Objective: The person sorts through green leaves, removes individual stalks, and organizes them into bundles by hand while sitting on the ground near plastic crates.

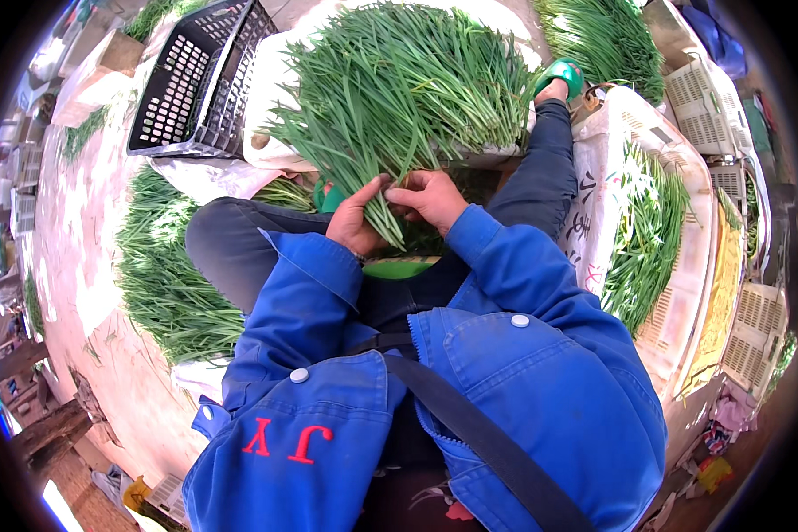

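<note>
My left hand [356,222] is closed round a small bunch of garlic chives [384,223], its pale stem ends pointing down toward my lap. At the upper part of the same bunch my right hand [432,199] is closed, thumb and fingers pinching at the stems; its fingertips are partly hidden. The bunch's leaves run up and away over a large heap of garlic chives [417,84] just beyond my hands. That heap lies on a white-covered support between my spread knees.
A black plastic crate [170,89] stands tilted at the far left. More chives [173,266] lie by my left knee. On the right is a pale plastic crate [678,324] with a white lining and chives inside. Another chive pile [598,44] sits at the far right, beyond my green shoe [559,80].
</note>
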The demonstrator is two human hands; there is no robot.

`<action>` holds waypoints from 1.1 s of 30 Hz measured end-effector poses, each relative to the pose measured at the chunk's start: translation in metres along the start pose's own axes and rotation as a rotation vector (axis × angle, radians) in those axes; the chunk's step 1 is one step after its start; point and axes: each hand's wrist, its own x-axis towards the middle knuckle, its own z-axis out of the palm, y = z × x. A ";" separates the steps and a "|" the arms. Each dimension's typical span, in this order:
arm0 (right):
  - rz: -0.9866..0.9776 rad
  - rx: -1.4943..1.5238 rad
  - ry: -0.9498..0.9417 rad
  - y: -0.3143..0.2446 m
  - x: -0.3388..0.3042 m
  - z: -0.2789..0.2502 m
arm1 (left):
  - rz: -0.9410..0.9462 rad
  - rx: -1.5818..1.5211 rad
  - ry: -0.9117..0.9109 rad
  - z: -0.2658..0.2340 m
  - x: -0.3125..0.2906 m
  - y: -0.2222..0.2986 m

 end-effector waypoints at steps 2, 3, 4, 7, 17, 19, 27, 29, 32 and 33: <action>-0.081 -0.017 -0.139 0.003 -0.008 -0.003 | 0.041 -0.022 -0.013 -0.002 0.000 0.003; -0.122 -0.025 -0.206 0.005 -0.014 -0.006 | 0.057 -0.038 -0.071 -0.005 -0.001 0.008; -0.164 -0.063 -0.362 0.002 -0.020 -0.011 | 0.184 0.000 -0.027 -0.007 0.000 0.014; -0.003 -0.360 -0.818 -0.002 -0.026 -0.042 | 0.454 0.061 -0.009 0.002 -0.007 0.036; -0.280 -1.457 0.141 -0.017 0.023 0.006 | 0.381 -0.037 -0.210 -0.005 -0.013 0.055; -0.297 -1.553 0.144 -0.001 0.050 0.009 | 0.425 -0.029 -0.099 -0.005 -0.006 0.053; 0.111 0.058 0.025 0.000 0.063 -0.011 | 0.399 0.079 0.231 -0.031 0.017 0.037; 0.034 -0.170 -0.076 -0.003 0.040 -0.002 | 0.335 0.130 0.220 -0.026 0.021 0.030; 0.049 -0.345 -0.106 0.009 0.030 0.008 | 0.366 0.166 0.257 -0.033 0.041 0.017; 0.032 -0.302 -0.060 0.012 0.028 0.010 | 0.357 0.163 0.281 -0.034 0.043 0.014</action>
